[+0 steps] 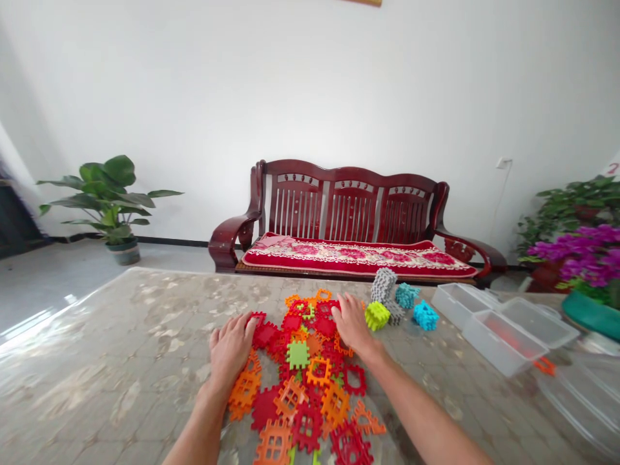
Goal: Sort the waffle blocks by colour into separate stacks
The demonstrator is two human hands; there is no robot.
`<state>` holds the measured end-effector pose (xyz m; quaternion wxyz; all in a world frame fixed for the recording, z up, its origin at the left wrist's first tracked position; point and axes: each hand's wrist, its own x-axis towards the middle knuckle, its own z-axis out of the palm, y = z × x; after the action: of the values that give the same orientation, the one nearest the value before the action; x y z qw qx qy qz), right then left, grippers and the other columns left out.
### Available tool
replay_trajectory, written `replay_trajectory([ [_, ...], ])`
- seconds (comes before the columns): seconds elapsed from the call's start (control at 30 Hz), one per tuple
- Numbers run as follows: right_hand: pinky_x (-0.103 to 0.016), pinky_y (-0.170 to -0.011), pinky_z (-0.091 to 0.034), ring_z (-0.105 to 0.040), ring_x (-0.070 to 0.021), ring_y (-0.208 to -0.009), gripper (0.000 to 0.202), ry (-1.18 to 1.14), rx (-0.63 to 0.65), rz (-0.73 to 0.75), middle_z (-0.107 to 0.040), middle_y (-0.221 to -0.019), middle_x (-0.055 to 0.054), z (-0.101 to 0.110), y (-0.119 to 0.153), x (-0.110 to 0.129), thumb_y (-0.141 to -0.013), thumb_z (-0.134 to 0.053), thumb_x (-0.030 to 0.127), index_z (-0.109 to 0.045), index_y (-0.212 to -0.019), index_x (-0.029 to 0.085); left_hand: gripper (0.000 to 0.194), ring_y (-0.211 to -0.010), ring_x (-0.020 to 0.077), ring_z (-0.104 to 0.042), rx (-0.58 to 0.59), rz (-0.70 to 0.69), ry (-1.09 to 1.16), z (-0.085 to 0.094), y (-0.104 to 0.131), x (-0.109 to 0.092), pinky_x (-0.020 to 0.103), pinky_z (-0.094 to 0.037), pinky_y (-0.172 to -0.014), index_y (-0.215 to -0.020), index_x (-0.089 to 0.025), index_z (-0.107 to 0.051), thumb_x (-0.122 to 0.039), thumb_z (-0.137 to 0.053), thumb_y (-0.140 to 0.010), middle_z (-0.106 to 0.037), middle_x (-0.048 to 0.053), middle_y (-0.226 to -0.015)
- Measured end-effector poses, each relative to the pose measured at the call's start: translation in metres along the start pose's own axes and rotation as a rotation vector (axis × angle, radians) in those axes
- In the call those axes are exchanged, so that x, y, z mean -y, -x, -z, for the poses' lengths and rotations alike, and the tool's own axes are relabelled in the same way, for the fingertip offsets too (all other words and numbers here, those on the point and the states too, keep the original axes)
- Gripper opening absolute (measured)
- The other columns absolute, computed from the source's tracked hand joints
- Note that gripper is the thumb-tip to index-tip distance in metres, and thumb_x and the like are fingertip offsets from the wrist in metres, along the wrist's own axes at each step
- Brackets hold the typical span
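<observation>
Red, orange and green notched plastic tiles [297, 354], head view, lie heaped on the grey-beige patterned tabletop [145, 374], between your hands. Your left hand [230, 345], fingers loosely curved, is at the heap's left edge; your right hand [352, 323], thumb slightly apart, is at its far right edge, near a grey notched plastic stack [384, 284]. Whether either grips a tile, you cannot tell.

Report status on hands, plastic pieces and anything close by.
Left hand at left side of the plastic pieces, right hand at far right edge. Pieces mostly red and orange, some green. Gray stack close by, right of the right hand.
</observation>
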<state>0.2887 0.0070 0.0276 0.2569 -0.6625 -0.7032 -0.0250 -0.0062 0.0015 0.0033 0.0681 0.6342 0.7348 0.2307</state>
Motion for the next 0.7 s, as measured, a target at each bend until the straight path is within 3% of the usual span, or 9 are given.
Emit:
replay_trajectory([
  [0.13, -0.054, -0.113, -0.021, -0.03, -0.0342, -0.142, 0.051, 0.148, 0.127, -0.124, -0.043, -0.15, -0.017, -0.016, -0.023, 0.006, -0.095, -0.042, 0.042, -0.051, -0.138, 0.016, 0.046, -0.134, 0.0228, -0.046, -0.008, -0.002, 0.006, -0.002, 0.0, 0.002, 0.05, -0.021, -0.115, -0.129, -0.027, -0.06, -0.041, -0.03, -0.097, -0.059, 0.007, -0.14],
  [0.3, -0.059, -0.108, -0.024, -0.037, -0.036, -0.136, 0.051, 0.139, 0.212, -0.262, -0.044, -0.148, -0.019, -0.025, -0.023, 0.006, -0.096, -0.036, 0.047, -0.052, -0.137, 0.019, 0.046, -0.134, 0.023, -0.046, -0.018, 0.001, -0.012, -0.004, 0.0, 0.003, 0.048, -0.023, -0.115, -0.128, -0.028, -0.06, -0.043, -0.029, -0.097, -0.059, 0.006, -0.139],
  [0.57, -0.052, -0.111, -0.027, -0.042, -0.033, -0.134, 0.05, 0.051, 0.205, -0.124, -0.051, -0.143, -0.015, -0.023, 0.004, 0.031, -0.096, -0.039, 0.044, -0.052, -0.138, 0.019, 0.048, -0.133, 0.0248, -0.047, -0.007, -0.005, -0.067, 0.0, 0.001, 0.0, 0.049, -0.024, -0.114, -0.128, -0.027, -0.061, -0.042, -0.029, -0.097, -0.059, 0.007, -0.14],
  [0.7, -0.041, -0.113, -0.03, -0.044, -0.0253, -0.134, 0.047, -0.103, 0.201, 0.015, -0.052, -0.143, -0.012, -0.006, 0.023, 0.029, -0.097, -0.039, 0.037, -0.051, -0.139, 0.019, 0.047, -0.133, 0.0247, -0.047, -0.012, -0.021, -0.081, 0.0, 0.0, 0.001, 0.049, -0.024, -0.114, -0.128, -0.026, -0.062, -0.042, -0.029, -0.097, -0.059, 0.007, -0.139],
])
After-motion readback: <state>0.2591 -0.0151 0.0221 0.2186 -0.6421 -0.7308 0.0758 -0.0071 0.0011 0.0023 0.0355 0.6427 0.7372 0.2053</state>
